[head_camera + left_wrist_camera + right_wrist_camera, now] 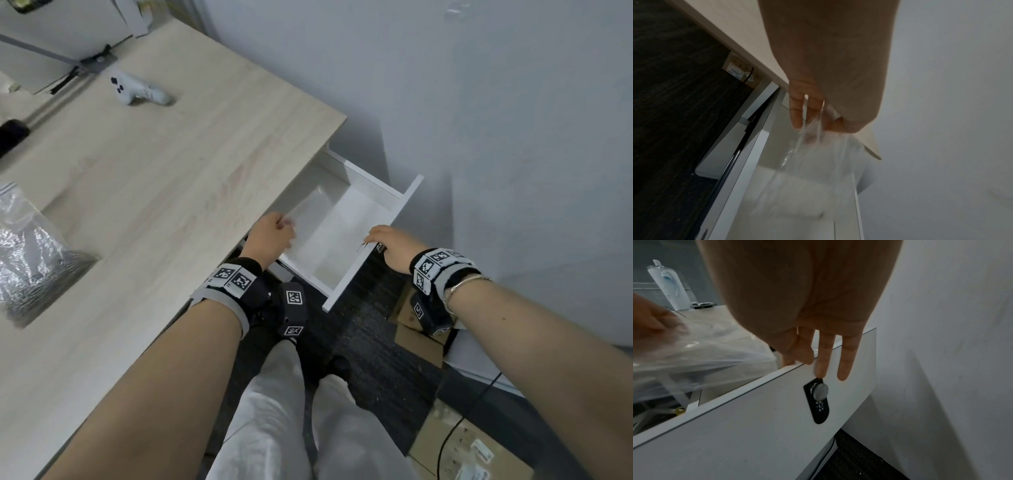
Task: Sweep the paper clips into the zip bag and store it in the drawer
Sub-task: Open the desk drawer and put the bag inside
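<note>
The white drawer [370,186] under the desk's right end stands pulled out. My left hand [274,233] pinches the top of a clear zip bag [818,162] between its fingers [797,110] and holds it hanging over the drawer's inside; the bag [317,214] is blurred and its contents cannot be made out. My right hand [390,243] grips the top edge of the drawer front [756,418], thumb behind it and fingers [844,363] down its face, just above a black lock plate [819,400]. In the right wrist view the bag [705,353] fills the left side.
A second clear bag [30,260] holding a grey metallic mass lies at the desk's [154,171] left edge. A white game controller [137,90] sits at the back. A grey wall [513,137] lies right of the drawer. Cardboard boxes [462,445] and a cable are on the dark floor.
</note>
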### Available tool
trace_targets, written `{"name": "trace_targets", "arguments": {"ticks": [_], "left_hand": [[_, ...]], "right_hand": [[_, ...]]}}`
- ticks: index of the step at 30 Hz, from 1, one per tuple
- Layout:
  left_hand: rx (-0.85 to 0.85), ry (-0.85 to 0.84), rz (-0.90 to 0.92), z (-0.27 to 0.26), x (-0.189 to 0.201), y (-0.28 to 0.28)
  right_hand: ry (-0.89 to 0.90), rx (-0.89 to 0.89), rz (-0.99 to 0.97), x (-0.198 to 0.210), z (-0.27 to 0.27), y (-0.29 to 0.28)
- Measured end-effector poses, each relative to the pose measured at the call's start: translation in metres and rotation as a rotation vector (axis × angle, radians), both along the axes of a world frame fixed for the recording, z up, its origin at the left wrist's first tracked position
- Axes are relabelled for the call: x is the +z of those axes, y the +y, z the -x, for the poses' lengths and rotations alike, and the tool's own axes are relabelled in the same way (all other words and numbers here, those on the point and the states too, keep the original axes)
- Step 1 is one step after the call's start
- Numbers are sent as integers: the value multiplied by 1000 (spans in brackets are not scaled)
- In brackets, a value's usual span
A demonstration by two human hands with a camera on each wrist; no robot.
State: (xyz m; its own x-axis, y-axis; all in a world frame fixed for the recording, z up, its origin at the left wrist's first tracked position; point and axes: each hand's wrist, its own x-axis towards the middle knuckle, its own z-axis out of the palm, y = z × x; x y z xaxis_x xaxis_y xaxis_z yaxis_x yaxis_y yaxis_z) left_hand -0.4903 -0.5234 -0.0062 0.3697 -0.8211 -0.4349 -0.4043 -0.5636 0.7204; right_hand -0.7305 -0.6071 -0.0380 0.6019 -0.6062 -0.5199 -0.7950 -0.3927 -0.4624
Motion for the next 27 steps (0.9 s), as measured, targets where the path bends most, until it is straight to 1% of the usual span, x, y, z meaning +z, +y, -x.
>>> {"name": "trace_targets", "arguments": {"ticks": [2, 4, 7, 9, 11, 12, 15, 17, 19, 20, 22, 24, 25, 27], "left_hand": [[46, -60, 2, 4, -12, -8], [23, -78, -41, 12, -25, -14], [-86, 17, -103, 28, -43, -15], [-109, 38, -101, 34, -57, -14], [-112, -42, -96, 35, -69, -13], [-158, -105, -109, 35, -76, -13], [-349, -281, -227, 35, -85, -12], [-346, -326, -249, 35, -81, -12], [-318, -337, -203, 31, -76, -14], [-314, -353, -161, 30, -71, -16], [-297, -417, -22, 27, -61, -16], [-260, -493, 113, 25, -55, -16], [-232, -515, 152, 23, -53, -16], [-184, -535, 128, 21, -52, -17]], "right_hand": [[-18, -31, -2, -1, 0, 4], [-30, -56, 12, -6, 0, 6], [-42, -107, 35, -15, -1, 8], [-70, -160, 69, -20, 1, 8], [-94, -203, 100, -22, 4, 9], [-109, -219, 103, -23, 8, 9], [-156, -261, 100, -23, 12, 15], [-153, -294, 155, -19, 10, 19], [-137, -366, 240, -15, 7, 24], [-106, -380, 251, -13, 6, 26], [-30, -346, 168, -13, 2, 32], [-4, -313, 65, -19, 1, 38], [1, -319, 33, -21, 0, 40], [6, -352, 16, -24, 2, 40]]}}
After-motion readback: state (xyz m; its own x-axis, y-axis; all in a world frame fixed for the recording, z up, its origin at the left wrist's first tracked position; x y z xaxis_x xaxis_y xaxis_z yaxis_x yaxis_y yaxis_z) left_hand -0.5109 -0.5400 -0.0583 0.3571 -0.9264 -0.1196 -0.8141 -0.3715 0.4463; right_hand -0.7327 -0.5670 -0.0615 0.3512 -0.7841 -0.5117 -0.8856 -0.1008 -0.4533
